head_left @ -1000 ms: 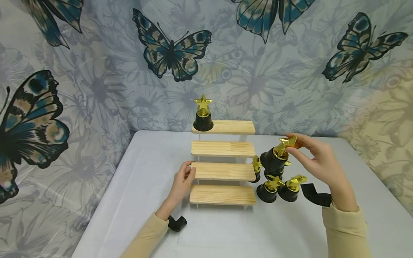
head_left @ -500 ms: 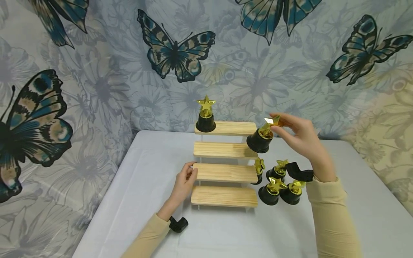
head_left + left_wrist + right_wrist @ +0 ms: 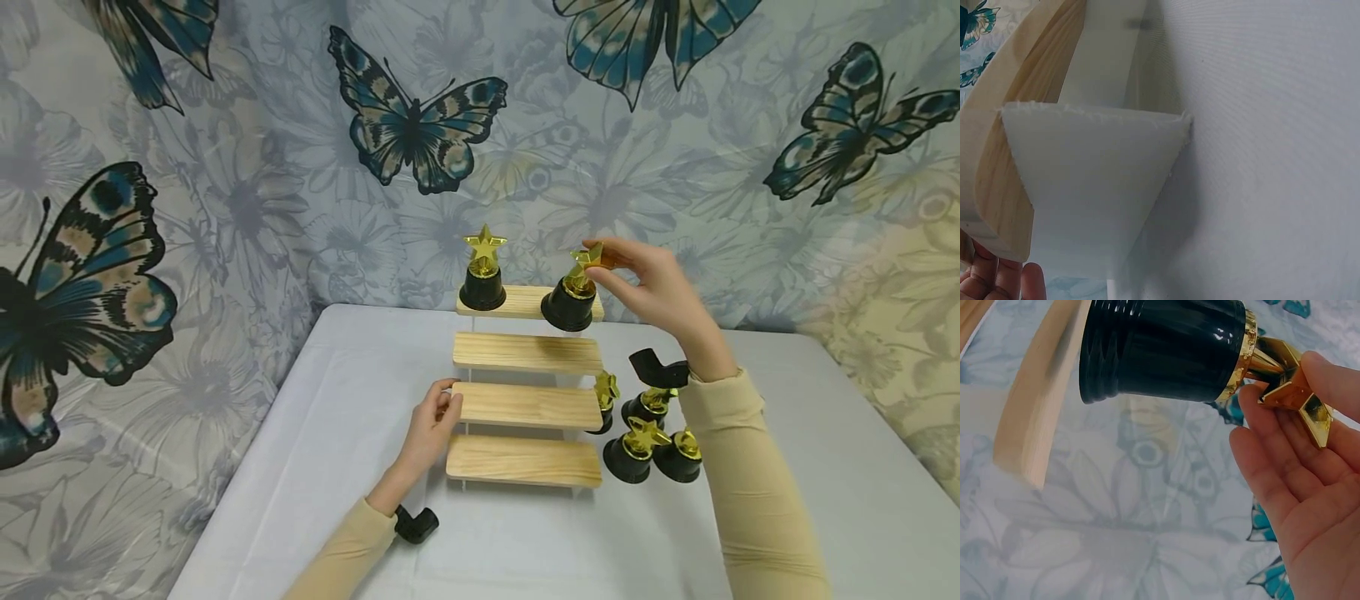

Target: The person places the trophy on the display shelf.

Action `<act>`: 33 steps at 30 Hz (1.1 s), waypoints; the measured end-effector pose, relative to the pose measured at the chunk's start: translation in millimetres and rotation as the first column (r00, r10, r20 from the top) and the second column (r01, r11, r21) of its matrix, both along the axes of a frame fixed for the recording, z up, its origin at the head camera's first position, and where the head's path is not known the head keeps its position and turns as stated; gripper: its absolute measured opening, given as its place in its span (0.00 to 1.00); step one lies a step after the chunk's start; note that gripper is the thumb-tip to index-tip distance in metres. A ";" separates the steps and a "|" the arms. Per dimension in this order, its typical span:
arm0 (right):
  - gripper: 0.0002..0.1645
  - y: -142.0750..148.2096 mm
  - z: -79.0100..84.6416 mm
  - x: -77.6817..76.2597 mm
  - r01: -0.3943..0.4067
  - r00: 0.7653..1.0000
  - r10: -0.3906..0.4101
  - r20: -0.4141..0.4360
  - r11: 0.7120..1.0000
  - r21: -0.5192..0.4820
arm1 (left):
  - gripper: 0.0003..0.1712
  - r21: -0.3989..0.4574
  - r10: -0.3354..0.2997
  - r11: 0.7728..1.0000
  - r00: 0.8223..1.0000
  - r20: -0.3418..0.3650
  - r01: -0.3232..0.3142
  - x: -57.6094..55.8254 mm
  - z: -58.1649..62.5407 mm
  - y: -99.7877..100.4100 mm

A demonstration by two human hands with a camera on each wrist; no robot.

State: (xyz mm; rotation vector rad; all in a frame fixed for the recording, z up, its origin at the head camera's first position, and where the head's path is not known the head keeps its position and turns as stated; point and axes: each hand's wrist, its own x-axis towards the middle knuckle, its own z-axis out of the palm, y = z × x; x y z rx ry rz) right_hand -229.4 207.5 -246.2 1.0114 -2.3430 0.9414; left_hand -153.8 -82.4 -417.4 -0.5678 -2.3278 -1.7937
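Note:
A gold star trophy (image 3: pixel 567 304) with a black base is pinched by its star in my right hand (image 3: pixel 648 279), slightly tilted over the right end of the top shelf. In the right wrist view the base of this trophy (image 3: pixel 1163 350) is close to the shelf board (image 3: pixel 1032 419), thumb and fingers on the gold star. A matching trophy (image 3: pixel 483 287) stands upright at the left end of the top shelf. My left hand (image 3: pixel 429 425) grips the left end of the second-lowest board of the tiered wooden stand (image 3: pixel 525 406); its fingertips (image 3: pixel 1007 278) show under a board edge.
Several more star trophies (image 3: pixel 628 458) stand on the white table (image 3: pixel 337 400) right of the stand, one partly behind the boards. A butterfly-print cloth (image 3: pixel 637 183) hangs behind the table. Black straps with camera mounts (image 3: pixel 416 525) sit at both wrists.
My right hand has carried the trophy up and left, from above the group beside the stand to the right end of the top shelf. The left hand stays on the stand.

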 end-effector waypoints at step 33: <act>0.23 -38.1 -6.0 -47.3 -0.062 0.987 0.066 0.146 0.998 -0.032 | 0.18 -0.004 -0.001 1.000 1.000 0.003 0.001 0.4 0.5 1.0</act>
